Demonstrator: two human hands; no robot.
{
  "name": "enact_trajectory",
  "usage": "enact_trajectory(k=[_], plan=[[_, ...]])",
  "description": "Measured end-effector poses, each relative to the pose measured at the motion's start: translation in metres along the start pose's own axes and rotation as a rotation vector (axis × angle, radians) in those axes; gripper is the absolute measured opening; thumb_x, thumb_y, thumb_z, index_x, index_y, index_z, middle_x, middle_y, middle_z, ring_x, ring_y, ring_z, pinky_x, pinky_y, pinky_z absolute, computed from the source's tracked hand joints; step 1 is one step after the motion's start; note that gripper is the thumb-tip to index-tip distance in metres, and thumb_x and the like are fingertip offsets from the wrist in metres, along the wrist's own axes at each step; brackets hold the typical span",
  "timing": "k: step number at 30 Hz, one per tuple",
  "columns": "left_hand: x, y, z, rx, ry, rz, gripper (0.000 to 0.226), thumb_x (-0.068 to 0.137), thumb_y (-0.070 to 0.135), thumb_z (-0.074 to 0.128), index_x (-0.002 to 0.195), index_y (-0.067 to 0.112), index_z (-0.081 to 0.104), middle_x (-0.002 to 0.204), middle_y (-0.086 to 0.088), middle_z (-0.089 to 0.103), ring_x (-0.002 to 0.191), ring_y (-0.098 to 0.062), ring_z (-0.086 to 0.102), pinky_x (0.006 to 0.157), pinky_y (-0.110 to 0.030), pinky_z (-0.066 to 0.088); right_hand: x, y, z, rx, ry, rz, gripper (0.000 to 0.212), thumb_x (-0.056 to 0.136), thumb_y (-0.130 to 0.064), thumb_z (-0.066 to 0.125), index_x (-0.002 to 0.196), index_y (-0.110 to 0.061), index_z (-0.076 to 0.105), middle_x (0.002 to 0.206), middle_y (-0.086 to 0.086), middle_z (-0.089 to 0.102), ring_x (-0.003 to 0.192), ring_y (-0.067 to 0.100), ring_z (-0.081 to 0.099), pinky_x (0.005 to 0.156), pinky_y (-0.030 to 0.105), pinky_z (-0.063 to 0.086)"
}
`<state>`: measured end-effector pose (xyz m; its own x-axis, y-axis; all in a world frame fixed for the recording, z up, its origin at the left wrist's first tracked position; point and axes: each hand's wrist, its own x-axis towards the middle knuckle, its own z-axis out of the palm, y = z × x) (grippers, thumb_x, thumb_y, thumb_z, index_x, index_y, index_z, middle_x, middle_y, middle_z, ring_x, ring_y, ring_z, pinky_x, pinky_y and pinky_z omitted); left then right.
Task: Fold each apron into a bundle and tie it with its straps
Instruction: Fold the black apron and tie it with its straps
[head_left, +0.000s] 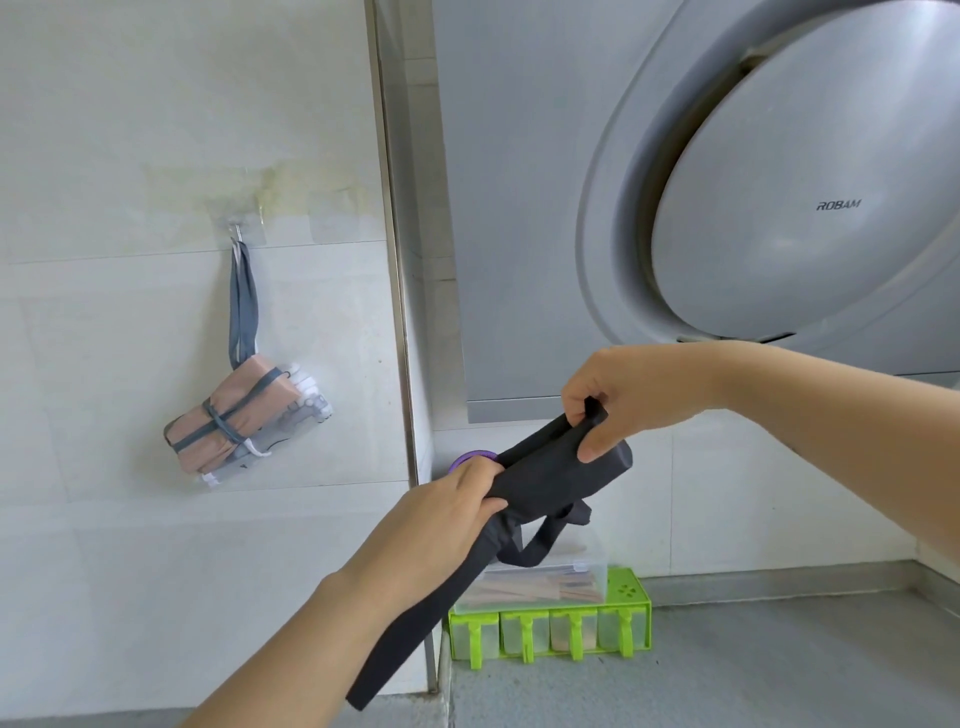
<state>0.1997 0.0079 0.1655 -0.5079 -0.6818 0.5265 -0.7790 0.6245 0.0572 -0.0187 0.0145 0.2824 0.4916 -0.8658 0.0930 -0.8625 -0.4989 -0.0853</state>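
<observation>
Tiled wall (156, 130) at left carries a tied pink apron bundle (234, 421) on a hook (237, 228). Above the tabletop (779, 665), the rolled black apron (550, 478) is held aloft: left hand (441, 514) fingers wrap its lower end, right hand (628, 395) fingers pinch its strap (595, 410).

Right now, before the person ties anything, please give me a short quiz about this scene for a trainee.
1. True or false: the pink bundle hangs from a wall hook.
2. What does the right hand pinch? A. a black strap B. a spoon C. a cup
3. The left hand grips the black apron. What colour is the box below it?

Key: 1 true; 2 A; 3 green.
</observation>
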Motion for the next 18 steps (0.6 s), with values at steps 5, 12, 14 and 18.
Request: enact_trajectory(k=[5, 12, 14, 18], plan=[[-0.007, 0.001, 0.005, -0.187, 0.04, -0.029, 0.034, 0.099, 0.041, 0.036, 0.129, 0.029, 0.04, 0.114, 0.01, 0.06, 0.104, -0.018, 0.061, 0.081, -0.022, 0.045, -0.005, 0.007, -0.001, 0.458, -0.029, -0.001, 0.016, 0.086, -0.006, 0.066, 0.083, -0.017, 0.055, 0.063, -0.008, 0.06, 0.06, 0.007, 0.055, 0.057, 0.014, 0.043], [0.002, 0.011, 0.004, -0.866, -0.027, -0.221, 0.043, 0.073, 0.052, 0.061, 0.114, 0.039, 0.052, 0.106, 0.016, 0.068, 0.098, -0.006, 0.066, 0.083, -0.022, 0.054, 0.01, 0.017, -0.006, 0.813, 0.321, 0.065, 0.036, 0.087, -0.006, 0.063, 0.12, -0.02, 0.057, 0.091, 0.007, 0.071, 0.083, 0.019, 0.069, 0.077, 0.025, 0.057], [0.001, 0.015, 0.007, -1.016, -0.123, -0.273, 0.038, 0.071, 0.05, 0.063, 0.101, 0.027, 0.064, 0.092, 0.01, 0.073, 0.086, -0.008, 0.069, 0.074, -0.025, 0.053, 0.018, 0.02, 0.001, 0.92, 0.431, 0.095, 0.037, 0.086, -0.009, 0.067, 0.121, -0.016, 0.059, 0.093, 0.008, 0.071, 0.085, 0.021, 0.068, 0.088, 0.033, 0.055], [0.004, 0.019, 0.014, -1.224, -0.039, -0.399, 0.042, 0.07, 0.045, 0.067, 0.098, 0.014, 0.069, 0.093, -0.01, 0.074, 0.081, -0.016, 0.068, 0.076, -0.03, 0.052, 0.036, 0.027, 0.019, 0.876, 0.688, 0.273, 0.031, 0.08, -0.026, 0.074, 0.109, -0.015, 0.066, 0.095, 0.003, 0.071, 0.083, 0.016, 0.065, 0.083, 0.03, 0.054]])
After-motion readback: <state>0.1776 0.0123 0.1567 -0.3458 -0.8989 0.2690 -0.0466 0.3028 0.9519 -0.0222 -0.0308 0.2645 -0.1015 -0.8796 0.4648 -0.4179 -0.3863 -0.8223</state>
